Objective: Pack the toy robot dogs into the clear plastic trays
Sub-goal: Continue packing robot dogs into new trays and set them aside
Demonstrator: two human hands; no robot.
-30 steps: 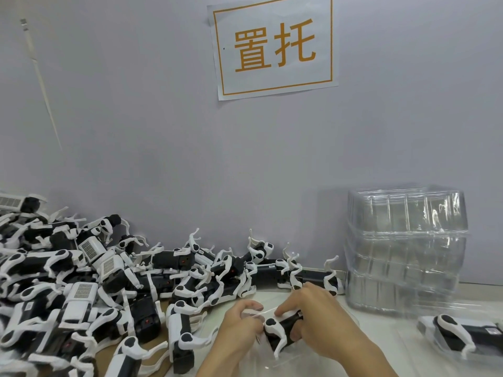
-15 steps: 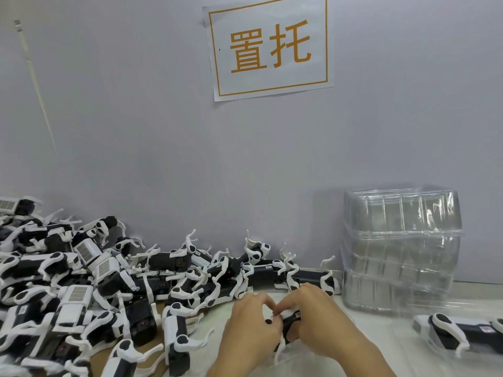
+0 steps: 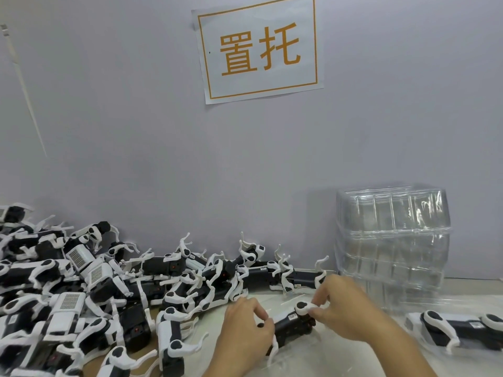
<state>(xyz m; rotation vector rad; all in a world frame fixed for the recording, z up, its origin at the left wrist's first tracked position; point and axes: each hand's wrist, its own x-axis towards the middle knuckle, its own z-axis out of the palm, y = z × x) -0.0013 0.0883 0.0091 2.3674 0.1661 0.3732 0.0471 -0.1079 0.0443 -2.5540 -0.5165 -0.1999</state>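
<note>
One black-bodied toy robot dog (image 3: 292, 321) with white legs lies low at centre, over a faintly visible clear tray (image 3: 307, 357); the left hand (image 3: 246, 329) pinches its near end, the right hand (image 3: 351, 308) pinches a white leg. A second dog (image 3: 460, 326) sits in a tray on the right. Dozens more form a pile (image 3: 89, 289) on the left, and one stack of clear trays (image 3: 392, 248) stands behind.

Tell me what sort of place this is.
Probably a toy factory packing station: a heap of identical robot dogs, a stack of clear trays, and a station sign on the wall.
</note>
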